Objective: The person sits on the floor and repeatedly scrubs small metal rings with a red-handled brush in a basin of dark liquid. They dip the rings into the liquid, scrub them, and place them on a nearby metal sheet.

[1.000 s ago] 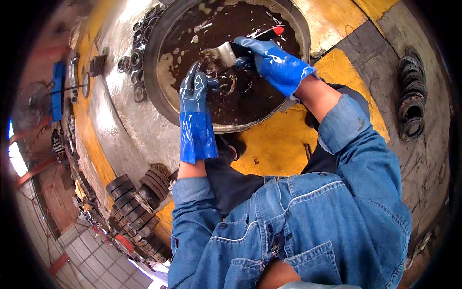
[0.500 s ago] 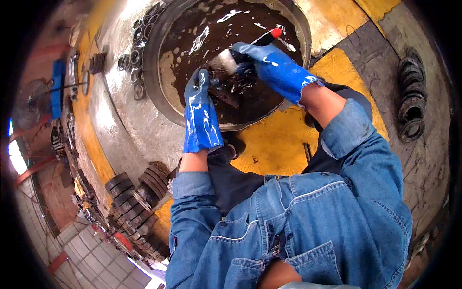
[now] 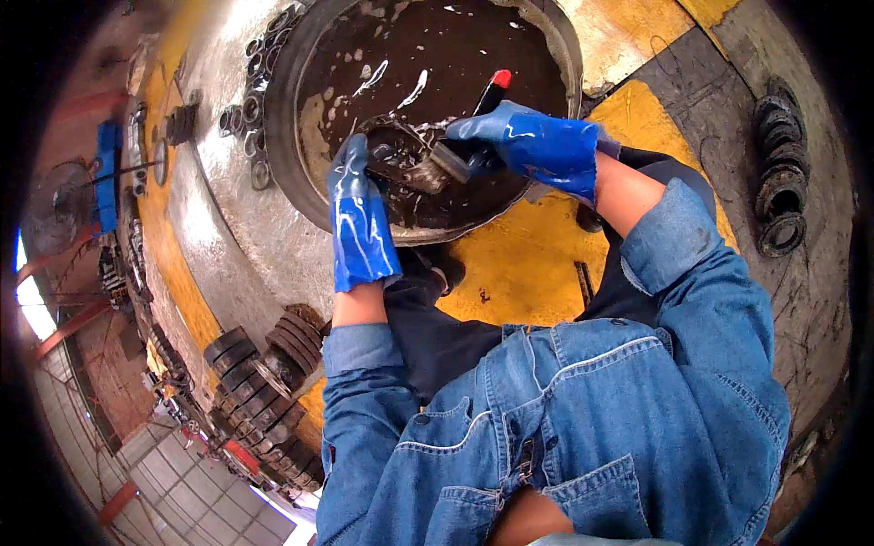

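Rubbery blue right hand [image 3: 537, 146] grips bristly brush [image 3: 460, 156].

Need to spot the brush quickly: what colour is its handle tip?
Red tip on a black brush handle, clearest in the head view.

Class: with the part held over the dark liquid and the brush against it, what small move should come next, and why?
Probably another short brush stroke: the right hand presses the brush against the metal part, which the left hand steadies over the basin, and the part looks grimy.
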Tool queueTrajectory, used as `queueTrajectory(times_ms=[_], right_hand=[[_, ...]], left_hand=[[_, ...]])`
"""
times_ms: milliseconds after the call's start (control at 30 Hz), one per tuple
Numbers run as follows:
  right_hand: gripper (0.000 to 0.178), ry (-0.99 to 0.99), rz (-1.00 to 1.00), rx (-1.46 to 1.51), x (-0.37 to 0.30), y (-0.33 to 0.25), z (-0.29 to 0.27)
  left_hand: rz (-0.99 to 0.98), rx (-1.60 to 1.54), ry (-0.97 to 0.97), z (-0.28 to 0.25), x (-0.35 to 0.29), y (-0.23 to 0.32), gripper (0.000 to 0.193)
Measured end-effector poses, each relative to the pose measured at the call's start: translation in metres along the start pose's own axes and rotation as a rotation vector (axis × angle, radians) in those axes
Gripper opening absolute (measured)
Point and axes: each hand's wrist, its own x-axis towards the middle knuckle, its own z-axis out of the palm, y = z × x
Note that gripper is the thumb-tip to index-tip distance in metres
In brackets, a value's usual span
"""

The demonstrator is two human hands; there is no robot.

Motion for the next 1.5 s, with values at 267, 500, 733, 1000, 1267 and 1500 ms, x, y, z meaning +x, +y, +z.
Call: queueTrajectory(times_ms=[267, 500, 733, 1000, 1267, 1500], right_hand=[[0.045, 0.35, -0.179, -0.264, 0.042, -0.008, -0.015], [0.041, 0.277, -0.203, -0.004, 0.012, -0.023, 0.019], [0.034, 0.182, -0.116, -0.137, -0.002, 0.011, 0.027], [0.019, 0.464, -0.453, -1.248, -0.013, 0.041, 0.029], [0.018, 0.581, -0.471, -1.248, -0.021, 0.059, 0.026], [0.026, 0.585, -0.306, -1.28, -0.012, 0.057, 0.028]], left_hand=[[-0.031, 0.005, 0.016, 0.008, -0.013, 0.028, 0.041], [-0.046, -0.002, 0.028, 0.014, -0.026, 0.03, 0.044], [0.111, 0.018, 0.005, 0.005, -0.03, 0.039, 0.054], [0.552, 0.732, -0.058, -0.02, -0.018, 0.013, 0.063], [0.544, 1.347, 0.005, -0.003, -0.055, 0.047, 0.054], [0.409, 1.242, 0.022, 0.004, -0.07, 0.064, 0.055]])
